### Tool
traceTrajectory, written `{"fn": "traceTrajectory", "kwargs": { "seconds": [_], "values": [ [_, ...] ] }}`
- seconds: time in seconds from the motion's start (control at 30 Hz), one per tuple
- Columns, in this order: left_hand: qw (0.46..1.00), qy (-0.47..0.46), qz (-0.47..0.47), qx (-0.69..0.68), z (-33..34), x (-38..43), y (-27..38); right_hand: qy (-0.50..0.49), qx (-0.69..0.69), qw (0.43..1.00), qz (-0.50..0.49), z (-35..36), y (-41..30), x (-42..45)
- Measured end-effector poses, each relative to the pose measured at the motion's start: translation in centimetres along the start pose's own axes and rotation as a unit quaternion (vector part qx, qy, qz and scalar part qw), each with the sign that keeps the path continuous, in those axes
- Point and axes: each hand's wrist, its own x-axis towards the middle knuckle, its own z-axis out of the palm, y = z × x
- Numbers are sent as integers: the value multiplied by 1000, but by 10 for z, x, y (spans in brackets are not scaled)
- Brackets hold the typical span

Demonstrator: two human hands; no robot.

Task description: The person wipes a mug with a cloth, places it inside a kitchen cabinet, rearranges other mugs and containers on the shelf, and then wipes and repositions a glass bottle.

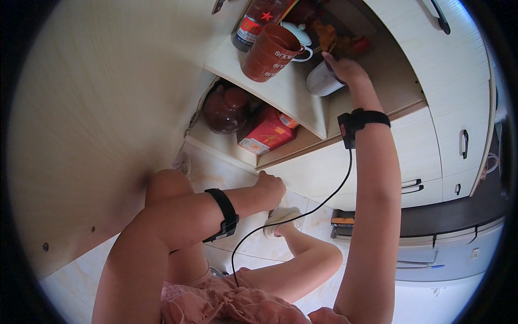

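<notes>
My right hand (349, 72) reaches into the upper shelf of an open cabinet and grips the top of a pale cylindrical container (323, 80). The back of the hand covers part of the container's upper end. To its left stands a stack of brown mugs (269, 54) with white lettering. Behind the mugs is a white lidded cup (298, 32), partly hidden. Lower down, my left hand (272, 189) hangs before the cabinet's bottom edge, fingers curled into a loose fist. Nothing shows in it, though its underside is hidden.
A labelled bottle (251, 30) stands at the upper shelf's left. Below are a brown glazed jar (226, 109) and a red box (269, 131). A wide cabinet door (101, 101) fills the left. A black cable (299, 216) runs from my right wrist strap (370, 118) to my lap.
</notes>
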Motion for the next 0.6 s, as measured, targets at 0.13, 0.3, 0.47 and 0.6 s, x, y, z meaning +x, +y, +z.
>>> {"fn": "traceTrajectory", "kwargs": {
  "seconds": [0.13, 0.3, 0.47, 0.6],
  "values": [
    [999, 38, 12, 13, 15, 3, -5, -44, 48, 998, -12, -10, 3, -9],
    [997, 71, 14, 13, 12, 4, -1, -35, 81, 975, -201, 0, 36, 9],
    [998, 57, 19, -2, 11, 4, -1, -38, 20, 985, -169, 3, 31, 7],
    [998, 65, 16, -8, 18, 6, -3, -52, 34, 985, -160, 1, 28, 3]
  ]
}}
